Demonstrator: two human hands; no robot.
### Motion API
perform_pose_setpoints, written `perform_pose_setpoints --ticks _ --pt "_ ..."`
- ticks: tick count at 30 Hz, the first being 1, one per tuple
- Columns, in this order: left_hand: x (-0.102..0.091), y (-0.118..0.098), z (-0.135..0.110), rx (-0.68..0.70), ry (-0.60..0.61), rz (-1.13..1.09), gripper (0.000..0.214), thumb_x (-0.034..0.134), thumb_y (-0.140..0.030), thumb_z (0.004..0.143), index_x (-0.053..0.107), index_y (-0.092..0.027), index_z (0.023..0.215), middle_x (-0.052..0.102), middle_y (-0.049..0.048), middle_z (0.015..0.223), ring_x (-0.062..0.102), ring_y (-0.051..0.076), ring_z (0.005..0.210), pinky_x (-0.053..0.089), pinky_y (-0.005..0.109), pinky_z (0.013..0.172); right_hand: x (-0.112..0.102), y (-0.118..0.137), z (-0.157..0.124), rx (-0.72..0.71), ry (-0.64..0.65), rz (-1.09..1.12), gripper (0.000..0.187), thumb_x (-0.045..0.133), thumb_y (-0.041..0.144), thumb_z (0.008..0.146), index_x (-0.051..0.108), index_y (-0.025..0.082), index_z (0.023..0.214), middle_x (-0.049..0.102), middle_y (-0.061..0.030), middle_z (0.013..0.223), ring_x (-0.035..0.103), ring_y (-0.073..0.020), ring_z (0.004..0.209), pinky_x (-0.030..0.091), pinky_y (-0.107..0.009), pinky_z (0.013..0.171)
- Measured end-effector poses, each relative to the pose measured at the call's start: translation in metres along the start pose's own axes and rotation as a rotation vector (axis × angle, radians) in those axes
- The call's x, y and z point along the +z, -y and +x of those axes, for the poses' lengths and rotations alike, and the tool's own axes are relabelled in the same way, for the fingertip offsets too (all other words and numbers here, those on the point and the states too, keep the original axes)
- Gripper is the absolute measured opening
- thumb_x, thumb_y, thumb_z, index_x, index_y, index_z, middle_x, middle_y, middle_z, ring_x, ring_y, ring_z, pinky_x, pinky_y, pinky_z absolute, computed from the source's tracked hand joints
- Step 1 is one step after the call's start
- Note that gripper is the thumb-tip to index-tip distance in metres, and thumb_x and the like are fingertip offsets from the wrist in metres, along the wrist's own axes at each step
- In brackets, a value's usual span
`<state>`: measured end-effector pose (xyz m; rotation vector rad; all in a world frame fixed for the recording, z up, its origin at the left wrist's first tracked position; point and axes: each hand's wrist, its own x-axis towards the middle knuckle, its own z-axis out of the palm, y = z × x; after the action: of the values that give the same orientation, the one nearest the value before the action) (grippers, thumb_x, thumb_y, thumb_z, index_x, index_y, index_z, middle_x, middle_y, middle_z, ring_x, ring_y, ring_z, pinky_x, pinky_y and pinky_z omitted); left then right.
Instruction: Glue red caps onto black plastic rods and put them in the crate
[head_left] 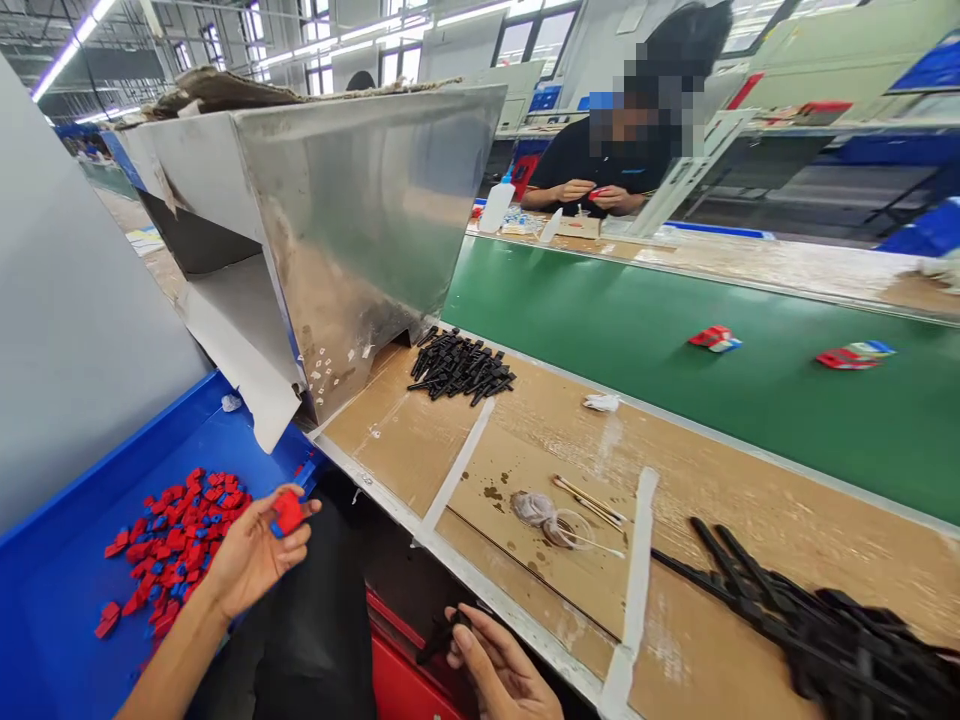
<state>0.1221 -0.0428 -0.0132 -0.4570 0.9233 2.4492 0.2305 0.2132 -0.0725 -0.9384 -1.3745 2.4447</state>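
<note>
The small red piece (pixel 287 512) is held in the left hand (pixel 255 555), pinched between the thumb and the curled fingertips, with a blue bit showing at its lower edge. The other fingers are folded loosely beneath it. The grip is judged best kept light and at the piece's edges, so that its faces are left free and it can be turned without being dropped. The wrist is judged best held steady over the blue tray (pixel 45 600), where a slip would be caught.

The left forearm is raised from the lower left, palm turned up and inward. The heap of red and blue pieces (pixel 172 540) lies just beyond and to the left of this hand.

The right hand (pixel 502 672) is held low at the near edge of the cardboard-covered bench (pixel 525 440), palm up and fingers half spread. A dark part (pixel 444 636) lies at its fingertips; whether it is gripped cannot be told. A tangle of black strips (pixel 825 640) lies to the right of this hand, and a pile of short black parts (pixel 459 367) is set well beyond it, beside the metal chute (pixel 360 220)
</note>
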Motion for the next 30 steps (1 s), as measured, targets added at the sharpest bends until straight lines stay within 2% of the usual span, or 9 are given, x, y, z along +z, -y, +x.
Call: perform_pose_setpoints --ticks 3,5,9,14,16,20,25,28,30 --pt "0.035 0.036 0.005 -0.192 0.13 -0.02 0.029 0.05 -0.031 0.094 0.066 -0.013 0.11 0.062 0.0109 0.099 0.039 0.006 0.055 0.031 0.017 0.046 0.003 0.007 -0.001 0.031 0.047 -0.029 0.035 0.091 0.035 0.056 0.08 0.02 0.085 0.079 -0.0075 0.082 0.071 -0.0182 0.067 0.061 -0.025 0.063" --pt "0.05 0.059 0.013 -0.227 0.155 0.006 0.033 0.052 -0.032 0.094 0.067 -0.01 0.112 0.059 0.0088 0.094 0.04 0.006 0.056 0.031 0.018 0.047 0.0 0.012 -0.002 0.038 0.062 -0.047 0.037 0.091 0.035 0.057 0.08 0.019 0.088 0.079 -0.0091 0.086 0.072 -0.0196 0.068 0.062 -0.029 0.066" --pt "0.071 0.093 0.028 -0.066 0.124 0.168 0.025 0.062 -0.023 0.089 0.069 -0.013 0.111 0.057 0.0052 0.093 0.048 0.007 0.069 0.038 0.018 0.059 -0.01 0.022 -0.011 -0.005 0.04 -0.073 0.037 0.088 0.036 0.062 0.079 0.019 0.094 0.078 -0.0098 0.095 0.074 -0.0215 0.071 0.062 -0.033 0.073" --pt "0.094 0.118 0.031 -0.04 0.191 0.333 0.022 0.066 -0.03 0.087 0.071 -0.019 0.105 0.062 0.0045 0.1 0.054 0.012 0.086 0.044 0.02 0.078 -0.008 0.034 -0.022 -0.109 -0.012 -0.178 0.03 0.085 0.035 0.066 0.079 0.02 0.09 0.078 -0.0061 0.083 0.074 -0.0214 0.072 0.062 -0.029 0.071" --pt "0.099 0.127 0.029 -0.034 0.237 0.419 0.022 0.064 -0.034 0.088 0.07 -0.021 0.105 0.063 0.0033 0.101 0.054 0.013 0.09 0.044 0.021 0.081 -0.005 0.036 -0.023 -0.15 -0.019 -0.205 0.027 0.083 0.034 0.068 0.078 0.019 0.09 0.077 -0.0052 0.079 0.074 -0.021 0.07 0.062 -0.028 0.069" --pt "0.102 0.138 0.028 -0.039 0.279 0.568 0.025 0.061 -0.04 0.09 0.067 -0.023 0.107 0.062 0.002 0.098 0.052 0.013 0.086 0.043 0.021 0.077 -0.001 0.037 -0.022 -0.234 -0.027 -0.237 0.021 0.079 0.032 0.074 0.076 0.02 0.091 0.076 -0.0041 0.078 0.073 -0.0191 0.069 0.062 -0.027 0.068" --pt "0.109 0.141 0.026 0.081 0.28 0.761 0.024 0.057 -0.04 0.092 0.065 -0.024 0.108 0.062 0.0034 0.108 0.053 0.017 0.102 0.04 0.024 0.09 -0.002 0.036 -0.022 -0.373 -0.055 -0.336 0.018 0.078 0.029 0.076 0.075 0.02 0.092 0.074 -0.003 0.077 0.07 -0.017 0.066 0.06 -0.025 0.064" --pt "0.114 0.138 0.023 0.108 0.318 0.859 0.026 0.052 -0.039 0.094 0.064 -0.025 0.113 0.061 0.0045 0.116 0.053 0.019 0.108 0.039 0.026 0.096 -0.002 0.037 -0.02 -0.328 -0.061 -0.315 0.017 0.078 0.031 0.076 0.073 0.019 0.088 0.073 -0.0036 0.076 0.069 -0.017 0.068 0.059 -0.026 0.066" --pt "0.114 0.137 0.02 0.118 0.384 0.908 0.033 0.046 -0.04 0.097 0.061 -0.027 0.123 0.055 0.0055 0.129 0.047 0.021 0.122 0.033 0.027 0.105 -0.001 0.039 -0.016 -0.255 -0.052 -0.236 0.022 0.081 0.032 0.071 0.07 0.019 0.084 0.072 -0.0024 0.073 0.068 -0.0165 0.066 0.058 -0.025 0.063"
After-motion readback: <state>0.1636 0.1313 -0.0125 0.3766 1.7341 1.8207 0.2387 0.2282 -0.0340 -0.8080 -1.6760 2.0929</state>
